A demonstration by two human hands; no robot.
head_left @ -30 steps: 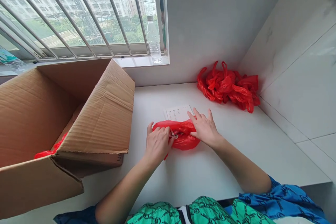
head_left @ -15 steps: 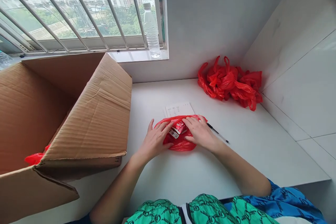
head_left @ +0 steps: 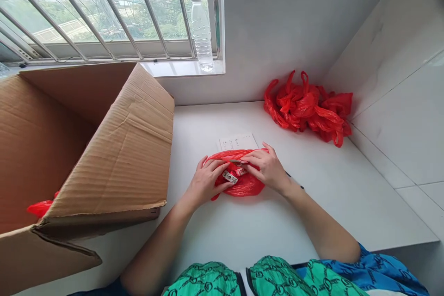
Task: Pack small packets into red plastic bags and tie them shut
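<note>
A red plastic bag lies on the white surface in front of me, its mouth facing up. Inside it shows a small packet with a white printed label, and beside that a bit of red-and-pink wrapping. My left hand grips the bag's left side, fingers over the rim and thumb on the near side. With curled fingers my right hand holds the right part of the bag's mouth. A thin dark edge shows at its fingertips; I cannot tell what it belongs to.
A large open cardboard box stands at left, with red plastic inside. Crumpled red bags lie by the back wall. Behind my bag are a written paper and a pen. A water bottle stands on the sill.
My right hand has lifted slightly and its fingers have curled at the bag's mouth. The bag's rim has folded inward, covering more of the red packet. My left thumb has moved up a little.
</note>
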